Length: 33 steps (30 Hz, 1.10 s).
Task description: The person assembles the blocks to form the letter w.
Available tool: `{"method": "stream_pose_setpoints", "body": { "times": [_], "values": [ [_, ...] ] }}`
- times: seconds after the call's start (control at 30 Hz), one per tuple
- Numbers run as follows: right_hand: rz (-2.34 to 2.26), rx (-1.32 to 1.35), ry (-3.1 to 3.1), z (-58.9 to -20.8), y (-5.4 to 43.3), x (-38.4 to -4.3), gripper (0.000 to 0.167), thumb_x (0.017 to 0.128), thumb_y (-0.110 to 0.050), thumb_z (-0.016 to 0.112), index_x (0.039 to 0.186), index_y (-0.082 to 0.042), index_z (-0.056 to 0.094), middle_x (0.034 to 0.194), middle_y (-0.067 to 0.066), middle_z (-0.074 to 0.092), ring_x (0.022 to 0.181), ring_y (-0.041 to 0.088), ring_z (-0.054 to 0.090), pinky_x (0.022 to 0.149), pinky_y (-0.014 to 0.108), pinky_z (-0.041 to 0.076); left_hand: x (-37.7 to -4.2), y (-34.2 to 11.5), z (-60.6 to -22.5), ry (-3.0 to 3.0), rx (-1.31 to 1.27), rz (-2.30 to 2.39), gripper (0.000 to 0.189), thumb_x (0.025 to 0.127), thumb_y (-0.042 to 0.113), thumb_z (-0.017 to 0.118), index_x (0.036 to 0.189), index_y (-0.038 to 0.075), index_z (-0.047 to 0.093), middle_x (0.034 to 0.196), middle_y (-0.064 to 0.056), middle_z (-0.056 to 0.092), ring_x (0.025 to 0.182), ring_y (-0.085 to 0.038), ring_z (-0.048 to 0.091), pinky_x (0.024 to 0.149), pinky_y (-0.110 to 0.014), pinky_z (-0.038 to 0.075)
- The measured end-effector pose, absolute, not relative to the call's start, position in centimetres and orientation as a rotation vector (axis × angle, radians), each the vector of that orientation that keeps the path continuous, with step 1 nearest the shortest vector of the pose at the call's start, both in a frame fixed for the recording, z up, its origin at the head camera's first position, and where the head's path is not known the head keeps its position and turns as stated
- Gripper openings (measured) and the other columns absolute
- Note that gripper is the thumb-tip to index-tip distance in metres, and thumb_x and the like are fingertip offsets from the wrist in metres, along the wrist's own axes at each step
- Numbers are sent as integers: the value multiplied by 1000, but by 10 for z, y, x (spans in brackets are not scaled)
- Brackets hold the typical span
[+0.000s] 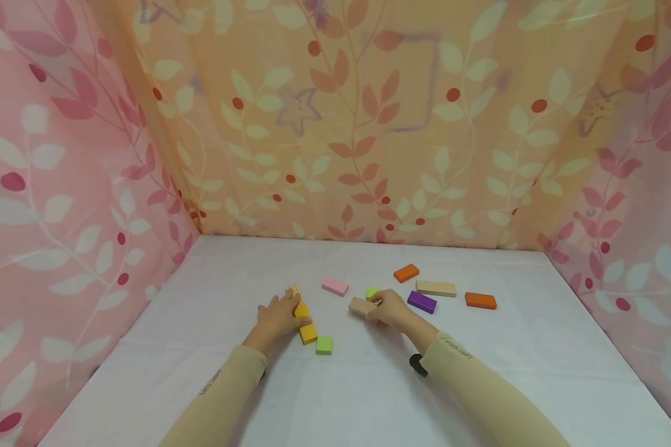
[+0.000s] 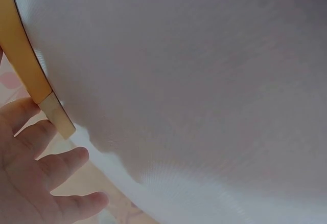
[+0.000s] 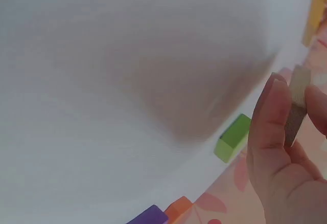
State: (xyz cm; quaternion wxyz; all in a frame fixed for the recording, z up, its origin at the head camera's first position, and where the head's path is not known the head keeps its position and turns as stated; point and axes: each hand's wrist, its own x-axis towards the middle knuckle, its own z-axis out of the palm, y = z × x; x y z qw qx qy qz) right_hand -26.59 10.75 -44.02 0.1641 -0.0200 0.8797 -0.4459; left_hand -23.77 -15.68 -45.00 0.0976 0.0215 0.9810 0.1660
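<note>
My left hand point(image 1: 279, 315) lies at a row of yellow blocks point(image 1: 308, 334), its thumb across them. In the left wrist view its fingers point(image 2: 66, 163) are fairly straight and spread, two of them touching the row where a short pale wooden piece point(image 2: 57, 115) continues the yellow. A light green square block point(image 1: 324, 345) lies by the row's near end. My right hand point(image 1: 392, 308) pinches a plain wooden block point(image 1: 361, 307) between thumb and fingers, raised over the table in the right wrist view. Behind it, another green block point(image 3: 233, 138) is partly hidden in the head view.
On the white-covered table point(image 1: 341, 403), a pink block point(image 1: 335, 286) lies between the hands, farther back. To the right are a purple block point(image 1: 422, 302), a long wooden block point(image 1: 436, 288) and two orange blocks, one at the back point(image 1: 406, 272). Patterned curtains point(image 1: 335, 124) enclose the table.
</note>
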Motion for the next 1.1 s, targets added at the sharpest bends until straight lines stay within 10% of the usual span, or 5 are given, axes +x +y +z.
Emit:
{"method": "stream_pose_setpoints", "body": {
  "times": [0.3, 0.73, 1.1],
  "values": [
    [-1494, -73, 2180, -428, 106, -272, 45, 86, 5, 62, 131, 2, 58, 117, 18, 57, 84, 23, 60, 67, 29, 49, -239, -157, -452, 2901, 43, 499, 76, 89, 46, 66, 148, 4, 40, 155, -18, 30, 138, -49, 26, 105, -71, 17],
    [-1378, -84, 2242, -441, 88, -282, 35, 85, 2, 64, 119, -1, 68, 87, 6, 60, 66, 17, 47, 57, 24, 37, -239, -156, -451, 2910, 56, 488, 76, 89, 47, 66, 148, 6, 40, 156, -17, 29, 138, -49, 27, 104, -71, 19],
    [-1172, -70, 2423, -442, 69, -272, 35, 80, -5, 77, 112, -4, 66, 99, 8, 56, 69, 16, 46, 54, 24, 37, -239, -157, -451, 2899, 26, 479, 76, 89, 48, 65, 149, 7, 40, 156, -16, 29, 139, -46, 27, 106, -69, 18]
  ]
}}
